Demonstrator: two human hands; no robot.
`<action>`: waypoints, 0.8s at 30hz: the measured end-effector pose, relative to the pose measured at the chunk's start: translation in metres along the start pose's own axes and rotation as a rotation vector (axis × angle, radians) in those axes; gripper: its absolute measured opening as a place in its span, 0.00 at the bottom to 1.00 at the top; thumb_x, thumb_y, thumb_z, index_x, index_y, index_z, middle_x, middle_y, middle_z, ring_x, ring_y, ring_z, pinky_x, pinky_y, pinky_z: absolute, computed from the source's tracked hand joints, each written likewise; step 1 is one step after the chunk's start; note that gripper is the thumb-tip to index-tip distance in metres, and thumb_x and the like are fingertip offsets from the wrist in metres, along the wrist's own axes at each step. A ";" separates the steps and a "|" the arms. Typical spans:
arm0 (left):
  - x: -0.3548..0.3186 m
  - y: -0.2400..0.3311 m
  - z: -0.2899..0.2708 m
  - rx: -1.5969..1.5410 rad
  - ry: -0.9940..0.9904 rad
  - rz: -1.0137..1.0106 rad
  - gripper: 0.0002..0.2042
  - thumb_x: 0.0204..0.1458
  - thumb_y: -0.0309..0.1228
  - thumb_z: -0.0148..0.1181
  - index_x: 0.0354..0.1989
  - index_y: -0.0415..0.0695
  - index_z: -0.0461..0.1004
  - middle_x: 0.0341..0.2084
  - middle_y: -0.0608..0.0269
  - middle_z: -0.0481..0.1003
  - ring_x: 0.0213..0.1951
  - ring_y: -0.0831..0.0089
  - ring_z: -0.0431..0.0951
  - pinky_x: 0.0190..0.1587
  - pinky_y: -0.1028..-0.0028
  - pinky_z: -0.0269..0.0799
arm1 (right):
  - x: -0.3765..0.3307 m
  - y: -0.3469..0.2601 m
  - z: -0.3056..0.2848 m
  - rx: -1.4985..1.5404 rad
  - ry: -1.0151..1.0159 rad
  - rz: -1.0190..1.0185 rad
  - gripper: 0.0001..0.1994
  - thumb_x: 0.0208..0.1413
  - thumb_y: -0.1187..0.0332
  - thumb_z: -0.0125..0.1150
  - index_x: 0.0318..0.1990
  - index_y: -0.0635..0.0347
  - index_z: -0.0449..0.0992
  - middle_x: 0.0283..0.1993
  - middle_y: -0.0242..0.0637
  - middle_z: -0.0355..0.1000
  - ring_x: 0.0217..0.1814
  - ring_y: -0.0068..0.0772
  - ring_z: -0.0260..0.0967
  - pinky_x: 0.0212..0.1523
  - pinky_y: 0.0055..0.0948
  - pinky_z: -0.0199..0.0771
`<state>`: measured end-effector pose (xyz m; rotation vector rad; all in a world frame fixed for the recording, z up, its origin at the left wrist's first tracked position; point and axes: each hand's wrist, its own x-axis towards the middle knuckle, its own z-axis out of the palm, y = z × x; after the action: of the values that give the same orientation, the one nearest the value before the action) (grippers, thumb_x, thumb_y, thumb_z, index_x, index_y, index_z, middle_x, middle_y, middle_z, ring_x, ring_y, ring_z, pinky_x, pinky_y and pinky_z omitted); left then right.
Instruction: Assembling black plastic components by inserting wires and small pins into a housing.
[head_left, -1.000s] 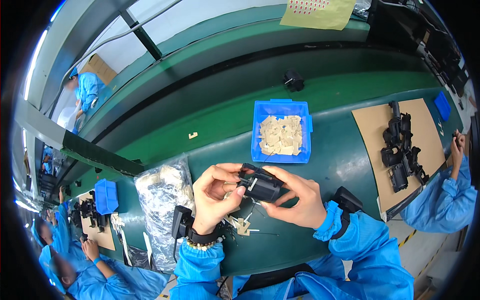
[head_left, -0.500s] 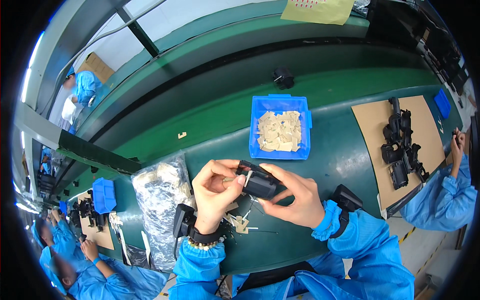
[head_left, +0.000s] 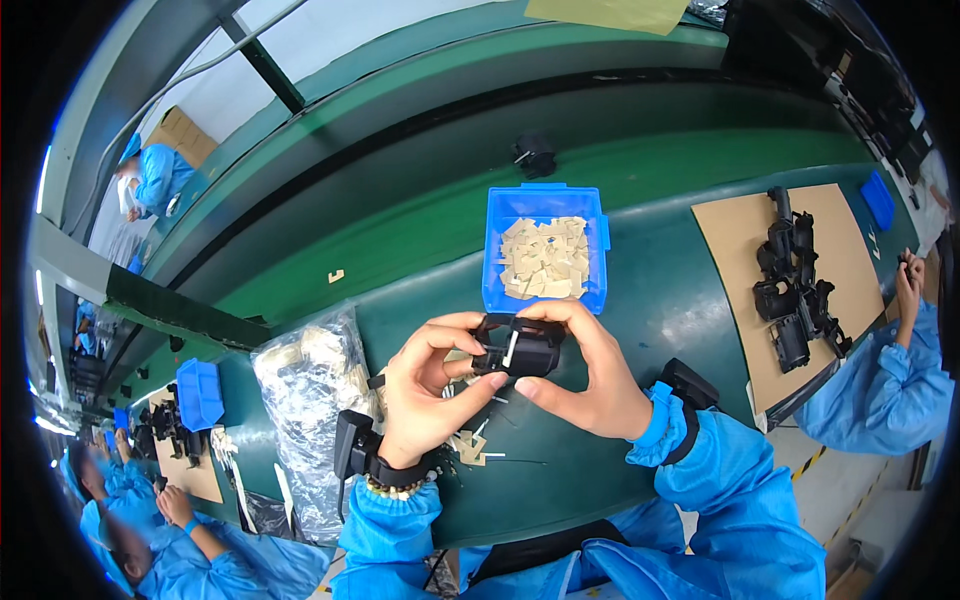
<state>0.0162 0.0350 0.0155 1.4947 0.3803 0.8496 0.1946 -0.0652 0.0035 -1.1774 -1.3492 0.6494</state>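
Note:
Between both hands I hold a black plastic housing [head_left: 535, 352] above the green bench, with a thin white strip across it. My left hand [head_left: 425, 385] is closed on its left end, thumb below and fingers above. My right hand [head_left: 598, 378] grips the right end, with the index finger along the top and the thumb underneath. Just beyond the housing stands a blue bin [head_left: 493, 250] of small beige cut pieces [head_left: 545, 258]. Under my hands, several loose beige pieces [head_left: 468, 447] and thin dark and white bits lie on the bench.
A clear plastic bag [head_left: 305, 430] of pale parts lies left of my hands. To the right, several black assemblies [head_left: 790, 285] rest on a cardboard sheet [head_left: 728, 235]. Another black part [head_left: 534, 156] sits behind the bin. Co-workers in blue sit at both sides.
The housing has turned in my fingers, so more of its open frame and the white strip face up. My right index finger has moved onto its top edge. The view has shifted slightly.

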 end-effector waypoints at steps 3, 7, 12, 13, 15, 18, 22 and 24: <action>-0.002 -0.002 0.006 0.105 0.000 -0.018 0.16 0.42 0.10 0.66 0.39 0.36 0.72 0.51 0.50 0.70 0.51 0.66 0.76 0.52 0.71 0.80 | 0.000 -0.002 0.000 0.111 0.003 0.072 0.23 0.51 0.70 0.66 0.53 0.66 0.67 0.51 0.43 0.71 0.54 0.33 0.71 0.57 0.31 0.69; -0.004 -0.003 0.008 0.185 -0.019 -0.012 0.15 0.42 0.12 0.67 0.39 0.36 0.73 0.51 0.51 0.71 0.51 0.68 0.76 0.52 0.73 0.79 | -0.002 0.004 0.002 0.152 -0.020 0.117 0.22 0.51 0.71 0.65 0.53 0.66 0.67 0.51 0.43 0.71 0.54 0.31 0.70 0.56 0.31 0.69; -0.004 -0.004 0.007 0.164 -0.032 0.005 0.15 0.42 0.12 0.67 0.39 0.36 0.73 0.51 0.52 0.70 0.51 0.67 0.76 0.52 0.73 0.79 | -0.002 0.003 0.001 0.184 -0.027 0.097 0.21 0.51 0.74 0.64 0.52 0.67 0.68 0.50 0.42 0.72 0.53 0.28 0.71 0.56 0.29 0.70; -0.004 -0.004 0.007 0.164 -0.032 0.004 0.15 0.42 0.12 0.67 0.39 0.36 0.73 0.51 0.52 0.70 0.51 0.67 0.76 0.52 0.73 0.79 | -0.002 0.003 0.001 0.184 -0.027 0.098 0.21 0.51 0.74 0.64 0.52 0.67 0.68 0.50 0.42 0.72 0.53 0.28 0.71 0.56 0.29 0.70; -0.004 -0.004 0.007 0.144 -0.032 -0.001 0.15 0.42 0.12 0.67 0.39 0.36 0.73 0.51 0.51 0.70 0.52 0.67 0.76 0.52 0.73 0.80 | -0.002 0.003 0.001 0.203 -0.030 0.103 0.20 0.51 0.75 0.64 0.52 0.66 0.68 0.50 0.41 0.72 0.53 0.27 0.70 0.56 0.29 0.70; -0.003 -0.002 0.007 0.151 -0.036 -0.002 0.15 0.42 0.12 0.67 0.39 0.36 0.73 0.51 0.51 0.70 0.52 0.66 0.76 0.52 0.73 0.79 | -0.002 0.003 0.001 0.228 -0.028 0.122 0.20 0.52 0.75 0.63 0.52 0.66 0.68 0.50 0.40 0.72 0.53 0.27 0.70 0.56 0.29 0.70; -0.004 -0.003 0.005 0.151 -0.051 -0.018 0.15 0.42 0.11 0.67 0.38 0.35 0.73 0.50 0.51 0.71 0.52 0.65 0.76 0.53 0.72 0.79 | -0.001 0.002 -0.001 0.261 -0.057 0.144 0.19 0.53 0.76 0.63 0.52 0.66 0.68 0.50 0.39 0.72 0.54 0.26 0.70 0.57 0.30 0.70; -0.006 -0.001 0.005 0.137 -0.052 0.005 0.14 0.42 0.10 0.67 0.37 0.35 0.74 0.50 0.50 0.71 0.52 0.63 0.76 0.53 0.71 0.79 | 0.000 -0.001 -0.001 0.290 -0.095 0.183 0.19 0.53 0.76 0.63 0.52 0.66 0.68 0.49 0.39 0.72 0.54 0.26 0.70 0.57 0.30 0.70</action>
<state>0.0159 0.0279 0.0130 1.6415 0.4026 0.8000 0.1950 -0.0658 0.0042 -1.0506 -1.1860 1.0080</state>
